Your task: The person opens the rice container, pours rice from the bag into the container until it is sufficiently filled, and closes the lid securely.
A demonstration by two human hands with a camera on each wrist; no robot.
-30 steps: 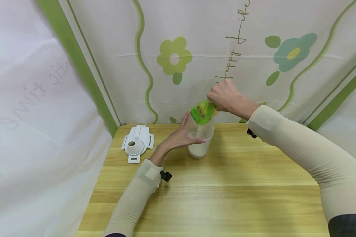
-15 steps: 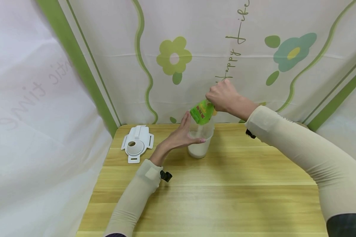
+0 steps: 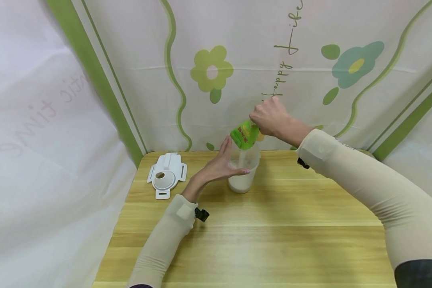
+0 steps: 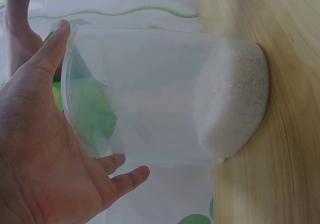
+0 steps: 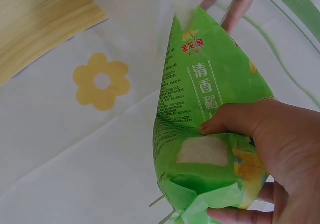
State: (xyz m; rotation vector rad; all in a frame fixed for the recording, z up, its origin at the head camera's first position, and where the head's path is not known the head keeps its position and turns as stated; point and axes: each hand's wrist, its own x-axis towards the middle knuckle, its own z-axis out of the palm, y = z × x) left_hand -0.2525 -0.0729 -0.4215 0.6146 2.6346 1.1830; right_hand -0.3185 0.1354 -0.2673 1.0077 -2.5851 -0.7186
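In the head view, my right hand point(image 3: 272, 118) grips a green bag of rice point(image 3: 246, 135), tilted mouth-down over a clear plastic container point(image 3: 251, 176). A pale stream of rice falls from its mouth into the container. My left hand point(image 3: 220, 165) holds the container near its rim, thumb on one side and fingers on the other. The container stands upright on the table, and white rice point(image 4: 232, 96) covers its bottom, heaped against one side in the left wrist view. In the right wrist view, the right thumb presses across the bag's printed front.
A white plastic lid point(image 3: 167, 173) with a round hole and side flaps lies left of the container on the wooden table point(image 3: 273, 232). Directly behind the table's far edge hangs a white curtain point(image 3: 248, 48) with printed flowers.
My right hand and the bag have shifted very slightly left, with the bag lifted a touch. Rice keeps running into the container. The left hand and container stay put.
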